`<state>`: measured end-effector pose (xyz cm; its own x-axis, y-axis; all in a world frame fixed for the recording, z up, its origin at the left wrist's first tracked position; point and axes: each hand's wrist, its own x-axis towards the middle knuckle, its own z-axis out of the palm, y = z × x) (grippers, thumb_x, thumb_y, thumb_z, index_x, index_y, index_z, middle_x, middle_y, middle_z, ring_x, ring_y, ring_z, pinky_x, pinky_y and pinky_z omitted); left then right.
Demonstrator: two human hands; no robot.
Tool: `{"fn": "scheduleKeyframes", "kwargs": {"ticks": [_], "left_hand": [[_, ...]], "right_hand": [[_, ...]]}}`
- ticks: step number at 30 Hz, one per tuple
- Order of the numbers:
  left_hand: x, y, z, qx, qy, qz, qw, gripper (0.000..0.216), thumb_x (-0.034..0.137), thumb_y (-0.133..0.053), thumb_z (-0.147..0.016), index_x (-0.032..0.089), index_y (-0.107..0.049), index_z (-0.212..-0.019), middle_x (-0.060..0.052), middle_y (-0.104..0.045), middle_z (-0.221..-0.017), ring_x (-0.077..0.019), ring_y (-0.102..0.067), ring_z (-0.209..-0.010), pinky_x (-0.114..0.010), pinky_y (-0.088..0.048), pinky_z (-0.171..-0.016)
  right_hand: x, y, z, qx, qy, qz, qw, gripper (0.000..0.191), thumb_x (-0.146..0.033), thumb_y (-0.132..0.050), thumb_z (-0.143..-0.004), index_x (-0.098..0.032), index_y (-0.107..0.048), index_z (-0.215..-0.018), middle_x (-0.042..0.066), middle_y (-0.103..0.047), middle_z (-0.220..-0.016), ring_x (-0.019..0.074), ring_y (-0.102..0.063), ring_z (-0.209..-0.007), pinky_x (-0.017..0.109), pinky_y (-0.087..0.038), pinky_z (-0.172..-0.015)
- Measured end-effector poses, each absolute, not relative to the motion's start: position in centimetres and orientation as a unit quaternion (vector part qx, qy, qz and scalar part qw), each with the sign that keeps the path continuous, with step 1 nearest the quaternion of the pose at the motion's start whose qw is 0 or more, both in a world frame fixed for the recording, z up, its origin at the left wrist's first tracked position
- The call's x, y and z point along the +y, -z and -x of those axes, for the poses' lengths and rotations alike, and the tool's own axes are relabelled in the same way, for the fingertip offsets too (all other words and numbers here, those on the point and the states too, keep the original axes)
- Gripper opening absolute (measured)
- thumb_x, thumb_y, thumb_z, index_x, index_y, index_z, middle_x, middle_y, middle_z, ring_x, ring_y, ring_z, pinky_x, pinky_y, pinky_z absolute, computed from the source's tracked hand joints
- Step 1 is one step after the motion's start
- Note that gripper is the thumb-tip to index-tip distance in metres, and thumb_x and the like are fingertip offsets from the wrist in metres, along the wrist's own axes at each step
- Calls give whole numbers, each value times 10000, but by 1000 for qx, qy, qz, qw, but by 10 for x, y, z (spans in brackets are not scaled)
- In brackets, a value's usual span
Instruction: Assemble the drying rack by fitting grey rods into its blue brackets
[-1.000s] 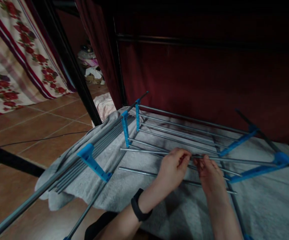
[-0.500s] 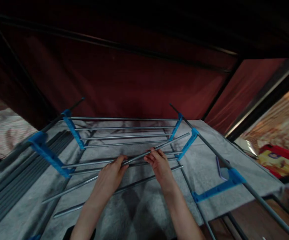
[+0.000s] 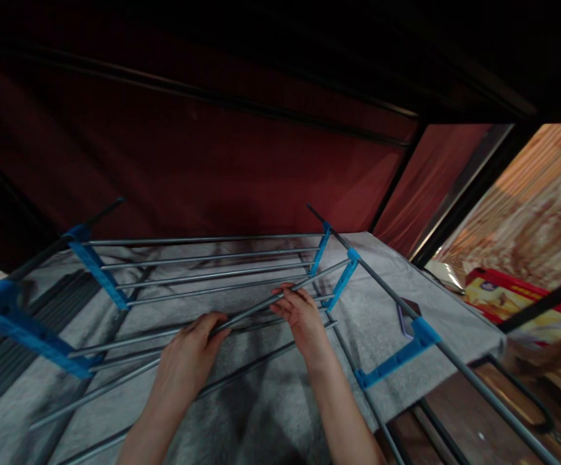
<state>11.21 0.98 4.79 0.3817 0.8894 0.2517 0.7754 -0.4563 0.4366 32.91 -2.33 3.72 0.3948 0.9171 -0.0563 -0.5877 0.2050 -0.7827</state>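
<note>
Both of my hands are on one grey metal tube (image 3: 254, 309), which slants up to the right across the rack frame. My left hand (image 3: 188, 358) is closed around its middle, and my right hand (image 3: 300, 318) pinches it further right. The tube's right end reaches the upper part of a blue plastic bracket (image 3: 343, 284); whether it is seated there I cannot tell. Its left end lies free, short of the left front blue bracket (image 3: 33, 332). Behind it, several tubes (image 3: 217, 276) span the rear left bracket (image 3: 99, 271) and rear right bracket (image 3: 320, 248). Another tube (image 3: 256, 361) lies nearer me.
A bundle of grey tubes (image 3: 62, 300) lies at the left on the grey cloth (image 3: 261, 413). At the right are a front blue bracket (image 3: 397, 358), a phone (image 3: 406, 316) and a red and yellow box (image 3: 523, 297). A dark red panel (image 3: 242, 174) stands behind.
The view has turned to the right, so the rack appears further left. The held tube's right end now meets the right-hand blue bracket. Both hands keep hold of the tube.
</note>
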Motion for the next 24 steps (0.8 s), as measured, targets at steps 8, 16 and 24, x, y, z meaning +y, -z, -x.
{"fn": "scheduleKeyframes", "kwargs": {"ticks": [8, 16, 24], "left_hand": [[10, -49, -112, 506, -239, -821, 114, 267, 363, -462, -926, 259, -663, -1069, -32, -742, -1101, -259, -706, -955, -338, -523, -805], [10, -47, -111, 492, -271, -822, 96, 248, 383, -489, -920, 268, -671, -1044, -27, -742, -1084, -245, -697, -936, -328, -524, -819], [15, -41, -108, 470, -293, -829, 76, 282, 405, -470, -932, 236, -659, -1053, -48, -728, -1070, -259, -683, -921, -370, -517, -835]], "right_hand": [[-23, -38, -334, -213, -504, 378, 747, 277, -336, -822, -690, -200, -695, -896, 37, -752, -894, 138, -677, -713, 328, -602, -748], [-25, -42, -332, -213, -500, 373, 752, 251, -329, -806, -715, -195, -694, -896, 35, -750, -891, 134, -683, -721, 299, -597, -738], [-26, -45, -332, -208, -507, 363, 754, 243, -299, -815, -695, -195, -694, -878, 35, -754, -893, 128, -678, -697, 298, -600, -734]]}}
